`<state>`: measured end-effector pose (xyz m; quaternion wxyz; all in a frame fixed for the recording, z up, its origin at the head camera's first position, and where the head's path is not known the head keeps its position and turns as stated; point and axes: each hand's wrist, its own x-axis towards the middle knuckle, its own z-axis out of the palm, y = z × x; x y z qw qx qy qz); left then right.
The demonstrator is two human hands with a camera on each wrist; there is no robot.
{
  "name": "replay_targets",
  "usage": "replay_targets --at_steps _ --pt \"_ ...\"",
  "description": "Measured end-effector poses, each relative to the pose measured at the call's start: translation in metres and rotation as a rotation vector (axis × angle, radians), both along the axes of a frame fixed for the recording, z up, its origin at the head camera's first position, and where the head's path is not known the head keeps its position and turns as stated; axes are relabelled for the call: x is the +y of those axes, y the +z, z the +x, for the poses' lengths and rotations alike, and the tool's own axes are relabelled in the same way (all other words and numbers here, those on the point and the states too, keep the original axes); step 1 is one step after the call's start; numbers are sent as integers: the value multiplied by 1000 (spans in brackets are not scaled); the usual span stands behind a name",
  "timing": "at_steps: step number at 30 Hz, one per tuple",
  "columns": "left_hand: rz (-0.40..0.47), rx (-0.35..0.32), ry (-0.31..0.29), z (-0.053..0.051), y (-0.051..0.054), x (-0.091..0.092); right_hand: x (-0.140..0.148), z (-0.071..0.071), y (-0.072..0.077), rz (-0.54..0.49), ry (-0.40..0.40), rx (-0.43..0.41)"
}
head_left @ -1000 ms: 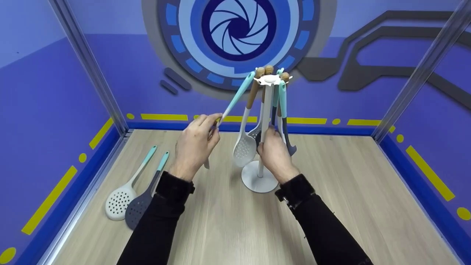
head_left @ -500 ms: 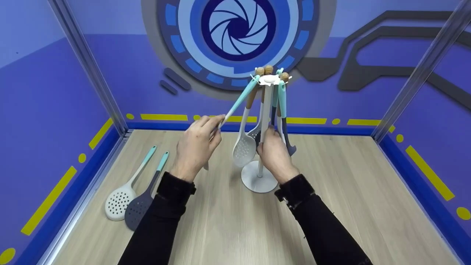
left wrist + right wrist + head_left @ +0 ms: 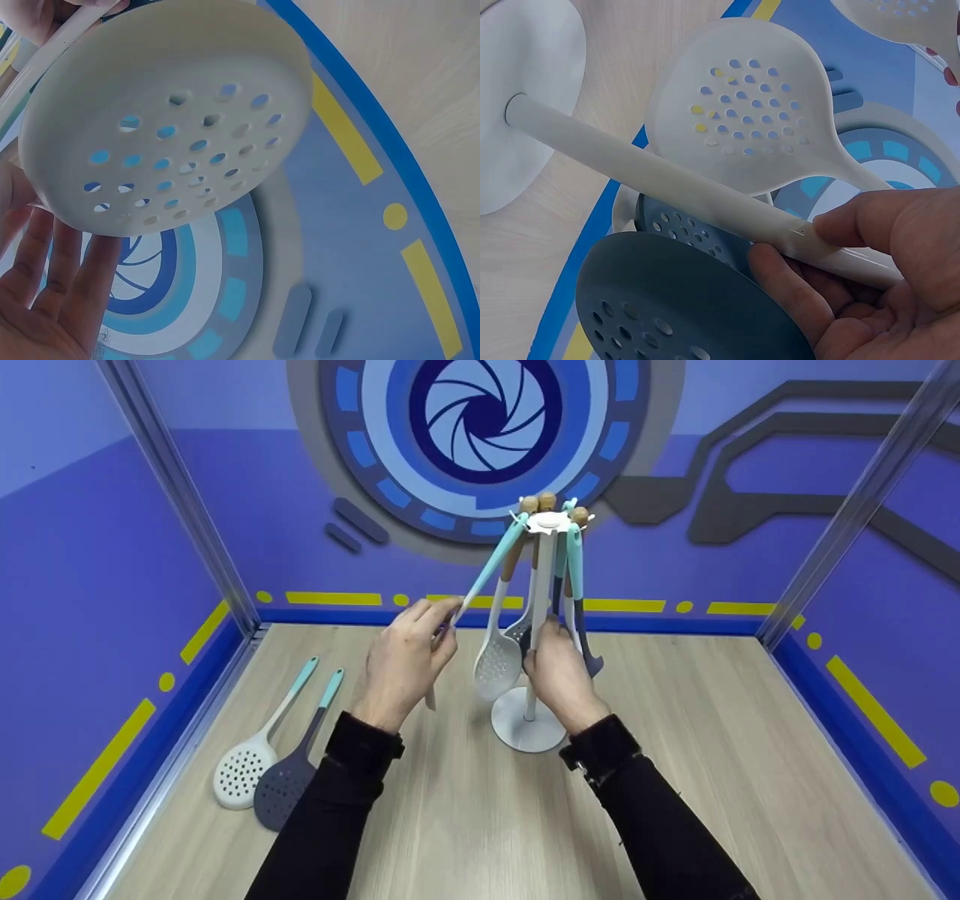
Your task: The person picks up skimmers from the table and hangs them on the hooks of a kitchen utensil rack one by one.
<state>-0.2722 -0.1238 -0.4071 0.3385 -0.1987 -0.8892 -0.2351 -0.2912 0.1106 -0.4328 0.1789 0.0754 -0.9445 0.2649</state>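
Observation:
My left hand (image 3: 409, 660) pinches the pale neck of a mint-handled slotted skimmer (image 3: 496, 556); its white perforated head (image 3: 165, 120) fills much of the left wrist view. The skimmer leans, and the top of its handle is at a hook of the white utensil stand (image 3: 529, 724). Whether the hook passes through the handle's hole, I cannot tell. My right hand (image 3: 559, 675) grips the stand's pole (image 3: 660, 180), with fingers curled round it. Close by hang a white slotted spoon (image 3: 498, 667) with a brown handle and a dark perforated utensil (image 3: 667, 300).
Two more slotted skimmers lie on the wooden table (image 3: 480, 825) at the left, one white (image 3: 244, 772) and one dark grey (image 3: 283, 791). Several other utensils hang round the stand, including a mint-handled one (image 3: 576, 570). Blue printed walls enclose the table at the back and sides.
My left hand has shifted slightly right, bringing the top of the skimmer's handle from the hook's left side onto it. My right hand stays on the pole.

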Motion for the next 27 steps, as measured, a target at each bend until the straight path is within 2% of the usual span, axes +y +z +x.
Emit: replay_targets --at_steps 4,12,18,27 --pt "9 -11 -14 -1 -1 2 0 0 -1 -4 1 10" --pt "48 -48 -80 -3 -4 6 0 1 -1 -1 1 1" --pt "31 -64 -80 -4 -7 9 0 1 0 -4 1 -10" --pt "15 -93 -77 -5 -10 12 0 2 0 1 -6 22"
